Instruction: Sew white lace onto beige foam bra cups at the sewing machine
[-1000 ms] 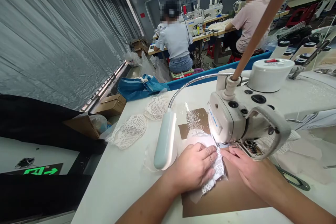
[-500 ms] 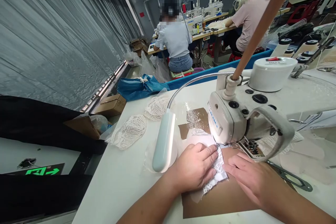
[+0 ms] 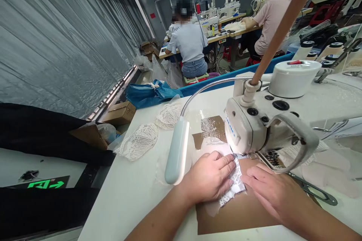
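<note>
A piece of white lace fabric [image 3: 236, 178] lies under the head of a white sewing machine [image 3: 244, 128]. Flat on it, fingers stretched toward the needle area, rests my left hand [image 3: 210, 177]. My right hand [image 3: 273, 190] is at the fabric's right edge, its thumb and forefinger closed together on that edge. The needle and presser foot are mostly hidden by the machine head and my fingers. Beneath the fabric is a brown sheet [image 3: 226, 220] on the white table.
Lace cup pieces [image 3: 141, 141] lie on the table [image 3: 113, 203] at left. A lamp [image 3: 177, 154] on a bendy neck hangs beside my left hand. Scissors-like metal tool [image 3: 319, 192] and thread cones [image 3: 305, 51] are at right. Two people sit at machines beyond.
Both hands and the lace fabric are nearly where they were, with only a very slight shift. In the background, the person at right has leaned and moved an arm.
</note>
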The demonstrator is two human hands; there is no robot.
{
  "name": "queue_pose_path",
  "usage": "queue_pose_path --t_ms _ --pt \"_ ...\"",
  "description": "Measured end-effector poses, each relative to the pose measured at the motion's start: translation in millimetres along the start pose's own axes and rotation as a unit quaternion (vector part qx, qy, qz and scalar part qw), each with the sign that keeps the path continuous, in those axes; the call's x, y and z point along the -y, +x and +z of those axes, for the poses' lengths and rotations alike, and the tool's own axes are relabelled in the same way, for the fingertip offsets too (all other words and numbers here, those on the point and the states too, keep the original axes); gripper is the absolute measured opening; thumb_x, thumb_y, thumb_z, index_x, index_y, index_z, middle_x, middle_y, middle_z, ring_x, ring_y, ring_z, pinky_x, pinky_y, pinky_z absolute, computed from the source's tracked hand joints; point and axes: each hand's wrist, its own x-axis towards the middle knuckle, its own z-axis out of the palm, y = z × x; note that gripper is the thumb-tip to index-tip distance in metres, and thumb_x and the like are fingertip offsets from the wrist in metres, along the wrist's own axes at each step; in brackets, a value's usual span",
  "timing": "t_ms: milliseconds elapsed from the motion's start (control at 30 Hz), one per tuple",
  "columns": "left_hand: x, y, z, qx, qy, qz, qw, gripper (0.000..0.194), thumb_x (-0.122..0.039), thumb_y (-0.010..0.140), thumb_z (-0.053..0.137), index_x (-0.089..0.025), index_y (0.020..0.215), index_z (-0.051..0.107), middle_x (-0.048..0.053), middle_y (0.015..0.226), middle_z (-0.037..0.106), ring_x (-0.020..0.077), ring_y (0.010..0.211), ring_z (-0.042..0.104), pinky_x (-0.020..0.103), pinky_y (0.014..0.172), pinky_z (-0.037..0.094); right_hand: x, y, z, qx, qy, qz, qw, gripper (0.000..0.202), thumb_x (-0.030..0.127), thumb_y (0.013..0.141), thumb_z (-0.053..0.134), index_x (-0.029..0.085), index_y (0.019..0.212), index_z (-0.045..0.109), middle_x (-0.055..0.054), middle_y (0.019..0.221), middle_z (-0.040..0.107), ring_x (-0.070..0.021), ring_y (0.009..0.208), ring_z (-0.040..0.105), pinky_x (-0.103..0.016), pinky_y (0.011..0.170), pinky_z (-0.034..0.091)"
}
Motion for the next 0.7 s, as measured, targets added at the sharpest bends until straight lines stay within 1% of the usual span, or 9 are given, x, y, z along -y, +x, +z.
queue_pose_path --t_ms 167,367,500,567,700 --pt "3 2 0.5 -0.003 -0.001 -0.016 1.0 0.046 -0.036 0.096 0.036 -0.01 0.132 0.048 0.014 0.131 0.056 0.0243 0.093 0.052 0.038 0.08 0.047 2 10 -8 -0.014 -0.049 -0.005 0.999 0.034 0.002 0.081 0.036 0.021 0.092 0.062 -0.003 0.073 0.062 -0.0169 0.063 0.056 -0.027 0.053 0.033" --pt "5 3 5.5 -0.023 -0.005 -0.039 0.999 0.045 -0.035 0.095 0.036 -0.012 0.133 0.048 0.015 0.127 0.057 0.0243 0.092 0.052 0.039 0.078 0.046 2 15 -6 -0.029 -0.118 0.009 0.993 0.042 0.003 0.079 0.036 0.019 0.106 0.064 -0.006 0.09 0.071 -0.015 0.055 0.058 -0.028 0.045 0.033" --pt "5 4 6.3 -0.038 -0.001 -0.055 0.998 0.041 -0.034 0.095 0.038 -0.014 0.127 0.053 0.015 0.123 0.059 0.0243 0.09 0.052 0.038 0.075 0.044 2 14 -3 -0.043 -0.172 0.011 0.984 0.043 0.004 0.077 0.038 0.018 0.107 0.066 -0.009 0.086 0.073 -0.0185 0.061 0.064 -0.027 0.045 0.036" --pt "5 4 5.8 -0.041 0.005 -0.065 0.997 0.04 -0.035 0.095 0.038 -0.014 0.125 0.055 0.015 0.122 0.059 0.0245 0.089 0.052 0.038 0.074 0.044 1 14 -2 -0.042 -0.177 0.021 0.983 0.045 0.004 0.076 0.039 0.019 0.108 0.067 -0.009 0.083 0.073 -0.0193 0.063 0.065 -0.027 0.046 0.039" --pt "3 3 4.7 -0.05 0.017 -0.092 0.994 0.039 -0.035 0.094 0.04 -0.016 0.124 0.056 0.014 0.123 0.059 0.025 0.09 0.052 0.038 0.075 0.043 0 14 2 -0.029 -0.165 0.036 0.985 0.048 0.002 0.076 0.04 0.018 0.113 0.067 -0.008 0.085 0.073 -0.0183 0.063 0.066 -0.026 0.046 0.042"
